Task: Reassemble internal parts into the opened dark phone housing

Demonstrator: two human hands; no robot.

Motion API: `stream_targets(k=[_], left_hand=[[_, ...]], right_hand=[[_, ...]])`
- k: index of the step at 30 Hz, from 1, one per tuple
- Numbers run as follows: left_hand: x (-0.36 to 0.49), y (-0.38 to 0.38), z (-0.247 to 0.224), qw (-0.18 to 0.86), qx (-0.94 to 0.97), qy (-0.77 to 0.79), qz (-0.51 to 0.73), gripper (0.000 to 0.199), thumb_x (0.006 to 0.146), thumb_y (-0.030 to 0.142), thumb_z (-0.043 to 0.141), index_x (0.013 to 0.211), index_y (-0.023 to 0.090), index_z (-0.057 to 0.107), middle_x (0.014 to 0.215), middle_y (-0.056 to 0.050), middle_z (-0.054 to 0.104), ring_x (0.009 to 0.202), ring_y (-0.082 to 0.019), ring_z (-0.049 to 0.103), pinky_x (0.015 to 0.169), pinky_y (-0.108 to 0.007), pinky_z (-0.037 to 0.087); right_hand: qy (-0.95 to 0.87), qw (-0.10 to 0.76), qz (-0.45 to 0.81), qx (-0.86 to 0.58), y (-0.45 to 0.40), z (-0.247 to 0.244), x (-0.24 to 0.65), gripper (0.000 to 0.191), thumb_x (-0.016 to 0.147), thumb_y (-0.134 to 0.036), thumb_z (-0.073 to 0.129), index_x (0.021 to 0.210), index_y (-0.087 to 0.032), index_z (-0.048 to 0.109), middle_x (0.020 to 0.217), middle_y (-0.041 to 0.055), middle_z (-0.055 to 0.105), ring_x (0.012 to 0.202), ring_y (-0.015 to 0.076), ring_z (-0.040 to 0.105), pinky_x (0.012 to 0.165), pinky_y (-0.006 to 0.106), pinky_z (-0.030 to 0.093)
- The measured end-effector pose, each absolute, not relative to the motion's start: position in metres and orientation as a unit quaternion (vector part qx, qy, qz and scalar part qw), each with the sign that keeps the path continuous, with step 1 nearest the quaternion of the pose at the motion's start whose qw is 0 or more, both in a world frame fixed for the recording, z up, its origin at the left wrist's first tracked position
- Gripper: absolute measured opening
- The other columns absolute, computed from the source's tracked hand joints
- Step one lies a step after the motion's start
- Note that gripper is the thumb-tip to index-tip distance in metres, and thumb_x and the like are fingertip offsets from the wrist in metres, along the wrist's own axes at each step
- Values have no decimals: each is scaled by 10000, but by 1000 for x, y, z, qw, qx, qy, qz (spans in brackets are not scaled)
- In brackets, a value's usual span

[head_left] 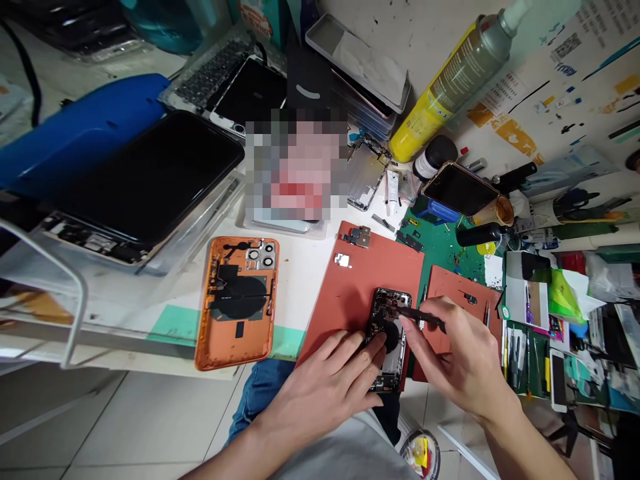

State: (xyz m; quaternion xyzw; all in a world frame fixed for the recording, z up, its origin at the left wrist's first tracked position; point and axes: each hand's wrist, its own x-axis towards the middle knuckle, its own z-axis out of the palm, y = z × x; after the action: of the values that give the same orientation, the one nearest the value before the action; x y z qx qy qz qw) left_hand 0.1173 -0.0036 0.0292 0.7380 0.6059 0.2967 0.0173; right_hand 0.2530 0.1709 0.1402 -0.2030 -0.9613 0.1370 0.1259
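An opened phone point(395, 360) lies on a red-brown mat point(325, 300), its circuit parts and a round dark piece showing. My left hand point(333, 377) rests over its left side, fingers on the frame and inner parts, thumb by the lower end. In my right hand point(463, 353), black tweezers point(423, 317) are pinched between thumb and fingers. Their tip is at the phone's upper inner parts; whether they grip a piece there is too small to tell. Small metal parts point(357, 237) and a whitish plate point(343, 260) lie at the mat's top.
An orange phone back housing point(240, 300) lies left of the mat. Farther left is a large black-screened phone point(155, 173). A yellow spray can point(450, 87) leans at the back. On the right stand a propped phone point(460, 190), a second red-brown mat point(460, 293) and several tools.
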Motion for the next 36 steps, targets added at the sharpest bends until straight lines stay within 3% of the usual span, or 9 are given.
stream_targets(k=[21, 30, 36], left_hand=[[117, -3, 30, 29, 743, 606, 283, 515, 1057, 602, 627, 1280, 149, 728, 1445, -57, 739, 1235, -297, 650, 1108, -472, 436], [116, -4, 30, 35, 747, 601, 282, 592, 1018, 650, 651, 1275, 123, 728, 1460, -65, 728, 1263, -310, 641, 1109, -487, 455], [110, -7, 42, 66, 731, 588, 340, 609, 1040, 635, 603, 1349, 118, 692, 1444, -67, 737, 1261, -309, 648, 1087, -485, 508]], right_hand=[[-947, 163, 131, -245, 165, 136, 259, 177, 1034, -157, 671, 1171, -218, 576, 894, 5, 717, 634, 139, 664, 587, 279, 532], [-942, 164, 156, -248, 161, 133, 260, 222, 1032, -166, 664, 1239, -193, 587, 978, 52, 743, 783, 177, 745, 688, 292, 612], [-939, 198, 104, -263, 161, 128, 262, 169, 1041, -179, 697, 1179, -213, 605, 896, 6, 746, 658, 141, 715, 611, 259, 592]])
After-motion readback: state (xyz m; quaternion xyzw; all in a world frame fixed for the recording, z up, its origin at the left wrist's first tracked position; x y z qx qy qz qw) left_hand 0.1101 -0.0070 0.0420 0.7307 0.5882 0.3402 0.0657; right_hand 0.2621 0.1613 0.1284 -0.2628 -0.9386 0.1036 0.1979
